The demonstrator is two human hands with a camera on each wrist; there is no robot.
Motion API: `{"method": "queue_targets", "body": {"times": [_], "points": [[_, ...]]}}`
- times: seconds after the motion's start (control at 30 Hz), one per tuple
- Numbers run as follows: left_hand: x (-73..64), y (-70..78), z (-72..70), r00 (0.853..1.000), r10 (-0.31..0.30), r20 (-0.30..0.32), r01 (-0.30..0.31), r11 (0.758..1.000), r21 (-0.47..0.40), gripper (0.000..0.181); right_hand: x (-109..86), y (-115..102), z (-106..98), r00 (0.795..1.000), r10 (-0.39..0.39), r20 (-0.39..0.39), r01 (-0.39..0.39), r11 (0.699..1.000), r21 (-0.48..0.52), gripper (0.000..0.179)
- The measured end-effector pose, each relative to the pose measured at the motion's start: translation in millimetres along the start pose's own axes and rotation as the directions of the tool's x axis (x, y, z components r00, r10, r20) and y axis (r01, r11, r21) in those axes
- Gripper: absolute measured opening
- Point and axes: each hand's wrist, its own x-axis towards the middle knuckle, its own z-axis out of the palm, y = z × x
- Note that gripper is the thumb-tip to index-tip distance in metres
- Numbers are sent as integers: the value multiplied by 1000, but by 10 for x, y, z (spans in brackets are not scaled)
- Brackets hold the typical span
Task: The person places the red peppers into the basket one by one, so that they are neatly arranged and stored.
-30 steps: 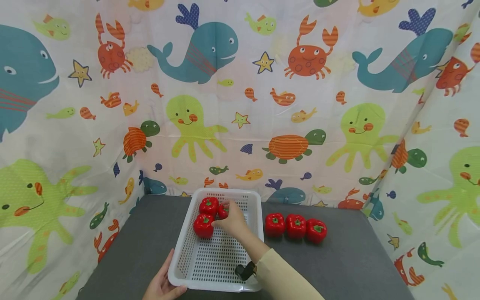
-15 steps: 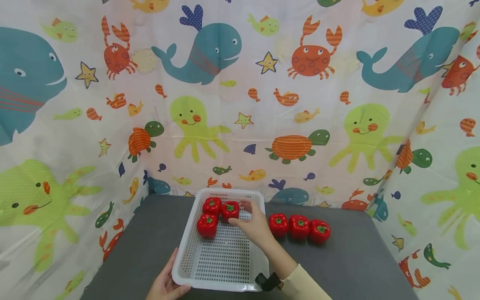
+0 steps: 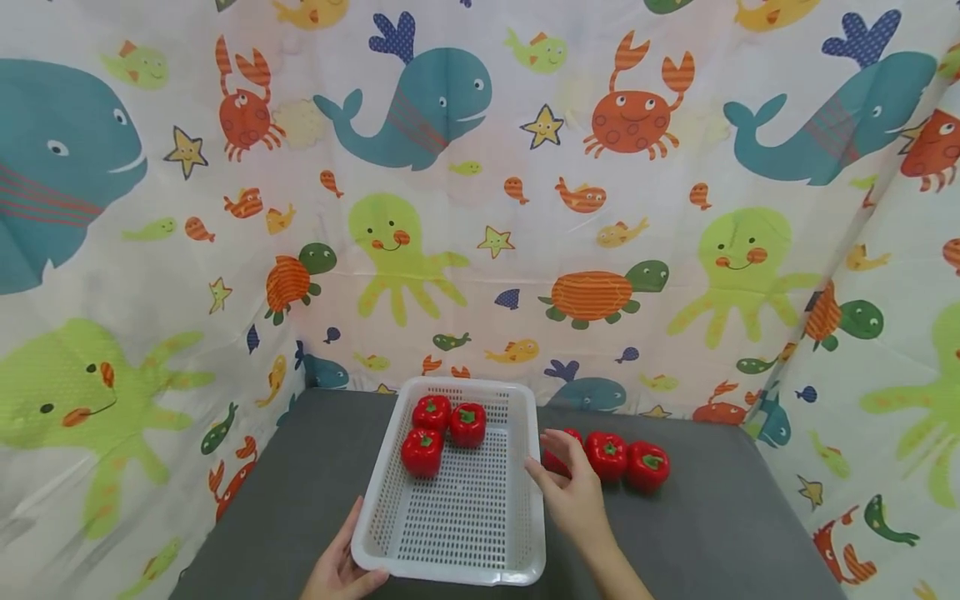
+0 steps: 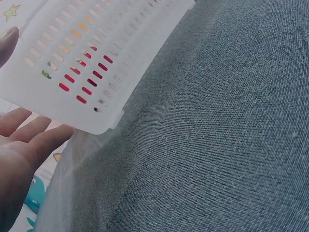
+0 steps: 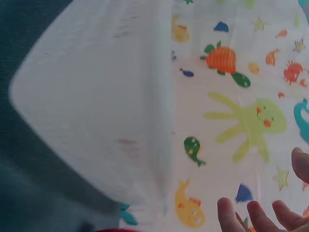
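Note:
In the head view, a white perforated plastic basket (image 3: 487, 575) holds three red bell peppers: one at the back left (image 3: 432, 412), a second pepper (image 3: 468, 425) right of it, and a third pepper (image 3: 422, 452) in front. My left hand (image 3: 341, 562) holds the basket's near left corner, thumb on the front wall and fingers (image 4: 50, 137) along the side. Just outside the right wall is my right hand (image 3: 577, 496), fingers apart with nothing held. It partly hides the leftmost pepper (image 3: 554, 463) of a row on the table; whether it touches that pepper I cannot tell.
Two more red bell peppers, a middle one (image 3: 606, 456) and a right one (image 3: 647, 466), complete the row on the dark grey table (image 3: 720, 517). A white curtain (image 3: 525, 192) printed with sea animals closes off the back and both sides.
My right hand has let go of a bell pepper at the back of the basket and moved right, over the wall to the row outside. The left hand stays at the corner.

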Motion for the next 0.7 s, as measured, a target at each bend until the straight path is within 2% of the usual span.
{"method": "queue_targets", "body": {"times": [0.17, 0.37, 0.57, 0.7], "points": [[15, -29, 14, 999, 25, -24, -24, 1000, 19, 106, -162, 160, -217, 992, 82, -93, -84, 996, -17, 63], [29, -42, 13, 999, 42, -32, -41, 998, 38, 107, -196, 398, -483, 975, 123, -183, -133, 990, -39, 66], [18, -49, 4, 998, 58, -34, -55, 995, 88, 107, -244, 575, -680, 963, 106, -250, -122, 991, -50, 63], [13, -36, 6, 998, 37, -43, -34, 997, 66, 107, -263, 689, -778, 948, 55, -313, -82, 994, -75, 62]]}}
